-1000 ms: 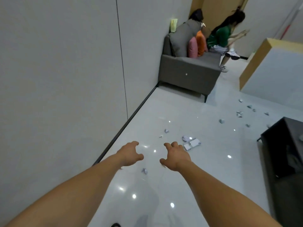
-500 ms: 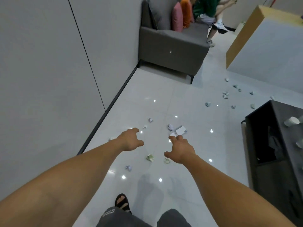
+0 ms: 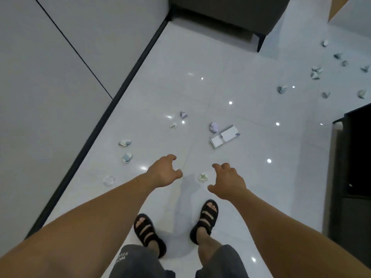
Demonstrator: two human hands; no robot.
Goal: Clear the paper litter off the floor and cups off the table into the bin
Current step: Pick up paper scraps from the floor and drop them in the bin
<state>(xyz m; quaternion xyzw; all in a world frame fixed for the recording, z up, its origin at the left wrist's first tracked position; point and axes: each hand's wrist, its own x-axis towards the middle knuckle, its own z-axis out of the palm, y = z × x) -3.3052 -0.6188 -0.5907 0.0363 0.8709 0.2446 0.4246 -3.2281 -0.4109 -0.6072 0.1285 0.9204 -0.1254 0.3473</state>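
Note:
Crumpled paper scraps lie scattered on the glossy white floor. One pale wad (image 3: 203, 176) sits between my two hands. My left hand (image 3: 164, 171) hangs above the floor with fingers curled apart and nothing in it; a scrap peeks out beside its fingertips. My right hand (image 3: 227, 181) is spread open and empty, just right of the wad. Farther out lie a flat white box (image 3: 224, 136) and a lilac paper ball (image 3: 214, 127). Three more wads (image 3: 126, 157) (image 3: 124, 143) (image 3: 109, 179) lie near the wall on the left. No cups or bin show.
A grey wall with a black skirting (image 3: 112, 105) runs along the left. A grey sofa base and leg (image 3: 260, 42) stand at the top. A dark table (image 3: 353, 157) fills the right edge. Several more scraps (image 3: 315, 72) lie at the upper right. My sandalled feet (image 3: 205, 219) stand below my hands.
The view has tilted steeply down to the floor and my feet have come into view. Both hands have dropped lower toward the nearby scraps, still empty. The sofa and person have left the frame.

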